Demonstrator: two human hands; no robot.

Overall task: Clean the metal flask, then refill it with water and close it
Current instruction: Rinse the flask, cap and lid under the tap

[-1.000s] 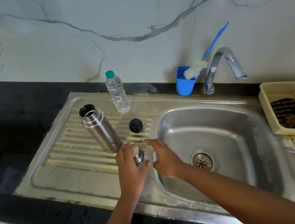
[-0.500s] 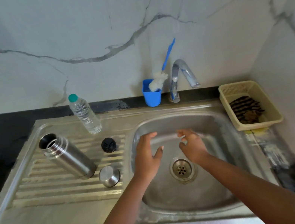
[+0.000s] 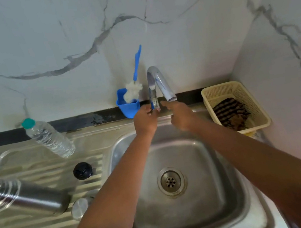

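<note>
- Flask (image 3: 23, 198) stands open on the drainboard at my near left, steel cap (image 3: 81, 206) and black stopper (image 3: 82, 170) beside it.
- Left hand (image 3: 145, 120) pinches the tap handle (image 3: 155, 104); right hand (image 3: 181, 115) hovers loose, holding nothing.
- Step, I judge: starting water; next, turn the handle, then fetch the flask.
- Beyond: bottle brush (image 3: 134, 88) in blue holder (image 3: 128, 107); striped cloth in the basket (image 3: 262, 114); plastic bottle (image 3: 49, 138) holds water.

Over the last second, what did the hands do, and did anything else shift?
The left hand let go of the steel cap on the drainboard; both hands crossed the basin to the tap. The left hand now grips its base, and the right hand hovers beside it. The flask, black stopper and water bottle stayed put.
</note>
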